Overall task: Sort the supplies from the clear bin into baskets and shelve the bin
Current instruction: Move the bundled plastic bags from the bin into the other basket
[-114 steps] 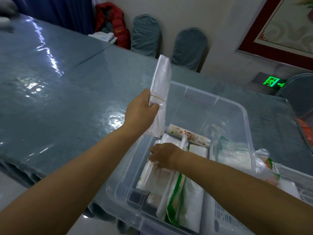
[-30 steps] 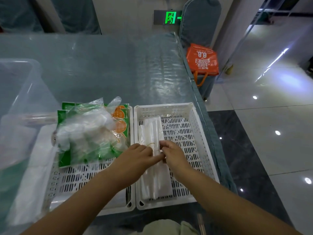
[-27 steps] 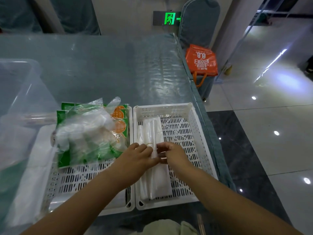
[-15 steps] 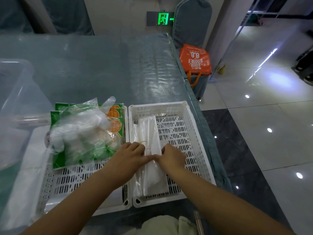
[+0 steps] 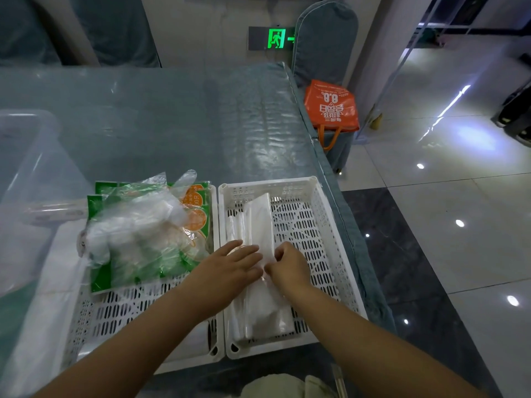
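Two white slotted baskets stand side by side at the table's near edge. The right basket (image 5: 321, 225) holds long bundles of clear plastic bags (image 5: 260, 222) lying lengthwise. My left hand (image 5: 230, 268) lies flat on the bundles with fingers straight. My right hand (image 5: 287, 267) is beside it, fingers curled, pinching the plastic at the bundle's middle. The left basket (image 5: 138, 314) holds green-and-orange packs of clear plastic gloves (image 5: 143, 231). The clear bin (image 5: 26, 156) stands at the far left, partly out of view.
The grey-blue table (image 5: 172, 119) stretches away behind the baskets; its right edge runs just past the right basket. An orange bag (image 5: 332, 109) sits on a chair beyond that edge. Glossy tiled floor lies to the right.
Since 3.8 s ago the bag bundle went from the clear bin into the right basket. Over the last second both hands slid slightly nearer along the bundle, and my left hand flattened on it.
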Tool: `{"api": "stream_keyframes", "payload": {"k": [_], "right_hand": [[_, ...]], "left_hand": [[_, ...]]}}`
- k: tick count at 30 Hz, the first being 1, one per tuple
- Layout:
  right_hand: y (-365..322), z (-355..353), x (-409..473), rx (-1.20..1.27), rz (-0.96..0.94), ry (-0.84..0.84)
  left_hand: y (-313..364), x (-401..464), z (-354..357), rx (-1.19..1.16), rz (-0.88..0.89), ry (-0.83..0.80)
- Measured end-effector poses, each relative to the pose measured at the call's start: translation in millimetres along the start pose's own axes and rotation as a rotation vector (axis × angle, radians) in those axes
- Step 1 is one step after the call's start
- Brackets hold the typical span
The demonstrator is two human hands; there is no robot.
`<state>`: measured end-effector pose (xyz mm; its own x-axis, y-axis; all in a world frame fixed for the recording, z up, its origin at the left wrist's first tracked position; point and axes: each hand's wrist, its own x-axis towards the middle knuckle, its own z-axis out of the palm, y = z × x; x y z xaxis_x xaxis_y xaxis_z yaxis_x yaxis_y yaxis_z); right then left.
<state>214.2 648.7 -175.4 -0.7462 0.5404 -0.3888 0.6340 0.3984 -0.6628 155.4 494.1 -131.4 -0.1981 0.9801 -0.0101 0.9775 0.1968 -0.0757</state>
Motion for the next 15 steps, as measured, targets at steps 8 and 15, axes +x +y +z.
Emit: {"api": "stream_keyframes", "payload": {"k": [8, 15], "right_hand": [[19, -54, 6, -0.144, -0.041, 0.078], [26, -53, 1, -0.117, -0.009, 0.030]], "left_hand": [[5, 23, 5, 0.003, 0.045, -0.099], [4, 54, 5, 0.063, 0.148, -0.344]]}}
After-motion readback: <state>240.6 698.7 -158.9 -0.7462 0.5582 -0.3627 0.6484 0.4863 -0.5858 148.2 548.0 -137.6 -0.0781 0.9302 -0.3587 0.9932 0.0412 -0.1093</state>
